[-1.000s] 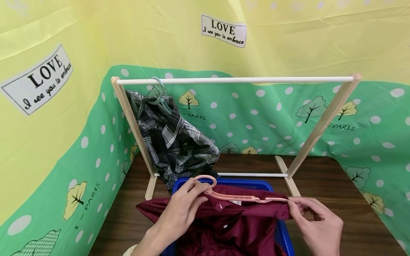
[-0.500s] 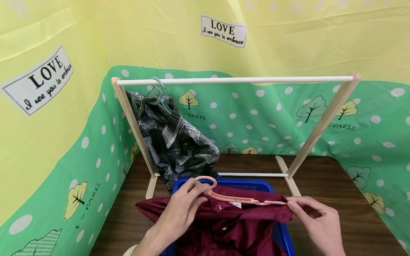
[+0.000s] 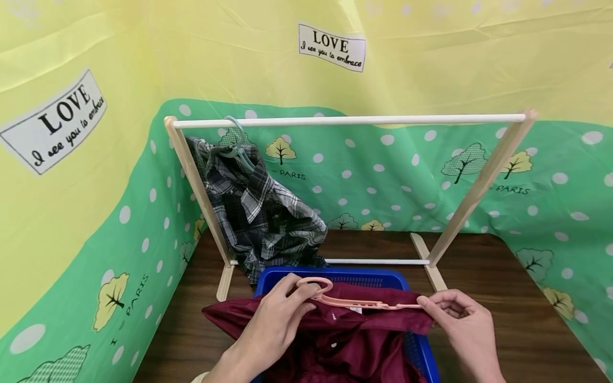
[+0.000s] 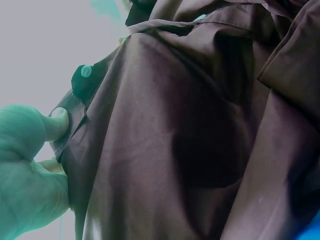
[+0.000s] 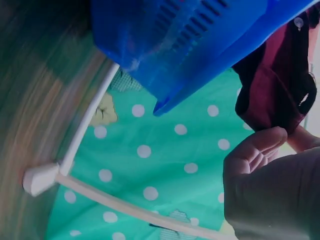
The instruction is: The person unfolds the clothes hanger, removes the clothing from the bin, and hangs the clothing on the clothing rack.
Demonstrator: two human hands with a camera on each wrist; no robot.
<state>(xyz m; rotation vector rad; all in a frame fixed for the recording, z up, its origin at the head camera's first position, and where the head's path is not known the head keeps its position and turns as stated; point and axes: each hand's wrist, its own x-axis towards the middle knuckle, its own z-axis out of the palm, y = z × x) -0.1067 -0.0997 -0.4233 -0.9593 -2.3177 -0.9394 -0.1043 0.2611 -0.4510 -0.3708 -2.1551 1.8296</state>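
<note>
A maroon shirt [image 3: 354, 346] is spread across the front in the head view, its body drooping into the blue basket [image 3: 397, 276]. Along its upper edge lies a pink hanger [image 3: 356, 304], hook upward at the left. My left hand [image 3: 280, 322] pinches the hanger just below that hook. At the hanger's right end, my right hand [image 3: 462, 324] pinches its tip together with the cloth. In the left wrist view, a thumb and finger hold the edge of the shirt [image 4: 145, 130] by a button. Shirt folds hide much of the basket.
Behind the basket stands a clothes rack with a white rail [image 3: 354, 121] and wooden legs. A black-and-grey plaid shirt [image 3: 268, 213] hangs at its left on a light blue hanger [image 3: 238, 133]. A patterned cloth backdrop [image 3: 407, 175] surrounds the brown wooden table [image 3: 507, 298].
The hanger's hook and my left hand have shifted slightly right and down. My right hand has moved a little left, its pinch staying at the hanger's end.
</note>
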